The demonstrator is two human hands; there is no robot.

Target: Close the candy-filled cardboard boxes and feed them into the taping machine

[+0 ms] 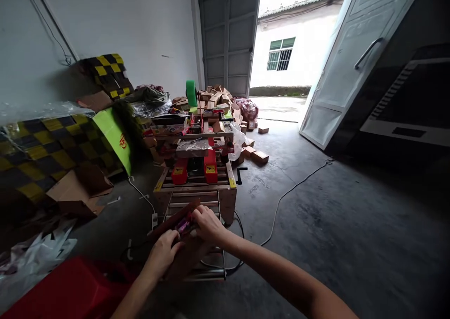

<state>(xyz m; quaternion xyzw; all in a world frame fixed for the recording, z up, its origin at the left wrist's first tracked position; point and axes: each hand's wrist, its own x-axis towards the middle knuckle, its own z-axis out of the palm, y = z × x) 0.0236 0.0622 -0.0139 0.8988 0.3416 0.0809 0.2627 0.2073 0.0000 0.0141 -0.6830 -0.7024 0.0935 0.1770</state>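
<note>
A small open cardboard box [190,259] is tilted over the near rollers of a roller conveyor [191,194]. Inside lies something in purple and pink wrapping [183,225]; its kind is not clear. My left hand [163,252] is closed on the box's near left edge, thumb towards the opening. At the right end of the opening, my right hand [208,223] has its fingers curled over the box edge, beside the wrapped contents. Its fingertips are partly hidden. Ahead stands a carton-sealing machine with red side belts [210,168] and a green tape roll [191,93].
Several cardboard boxes [260,157] lie on the floor beyond the machine. A cable [277,211] crosses the floor at right. Left are a red plastic bin [70,288], an opened carton [75,192] and yellow-and-black wrapped stacks [52,145]. A doorway stands open behind.
</note>
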